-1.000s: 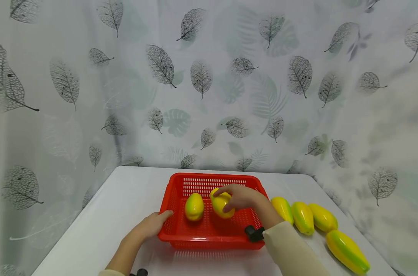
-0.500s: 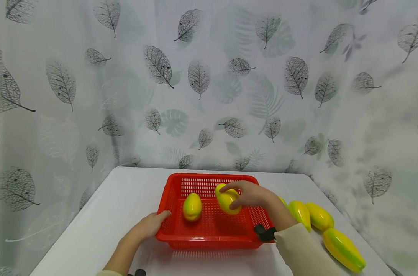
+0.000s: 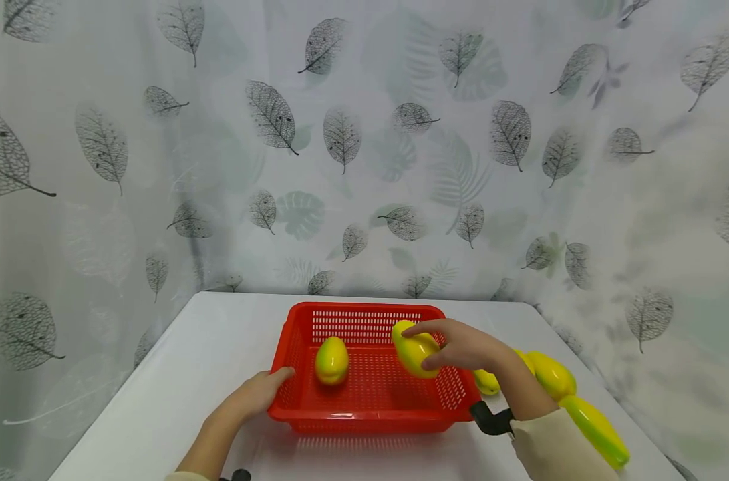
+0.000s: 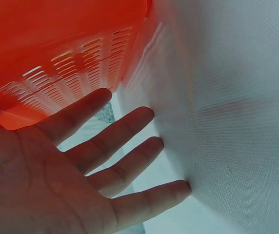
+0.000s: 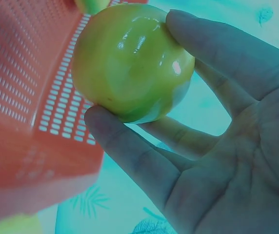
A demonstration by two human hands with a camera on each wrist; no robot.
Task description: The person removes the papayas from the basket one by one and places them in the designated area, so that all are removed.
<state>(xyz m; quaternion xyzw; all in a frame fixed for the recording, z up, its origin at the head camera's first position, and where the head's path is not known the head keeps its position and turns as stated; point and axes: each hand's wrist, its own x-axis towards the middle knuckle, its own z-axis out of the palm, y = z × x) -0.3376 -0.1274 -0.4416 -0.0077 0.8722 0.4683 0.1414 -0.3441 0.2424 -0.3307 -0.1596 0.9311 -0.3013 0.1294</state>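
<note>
My right hand [image 3: 465, 344] holds a glossy yellow-green papaya [image 3: 413, 355] by its sides, thumb and fingers spread round it. The fruit hangs over the right part of a red plastic basket [image 3: 370, 423], and in the right wrist view the papaya [image 5: 125, 68] shows end-on beside the perforated wall. Another papaya [image 3: 331, 361] lies in the basket, left of the middle. At the basket's left rim my left hand [image 3: 257, 393] has its thumb over the edge. In the left wrist view its fingers [image 4: 115, 136] stretch out straight below the outer wall, fingertips at the white tabletop.
Several more papayas [image 3: 595, 427] lie on the white table [image 3: 220, 334] to the right of the basket, partly behind my right forearm. A leaf-printed curtain [image 3: 364, 167] hangs behind the table and along its sides.
My right hand has lifted the papaya from the middle of the basket and carried it right, towards the right wall. The left hand keeps its place at the rim.
</note>
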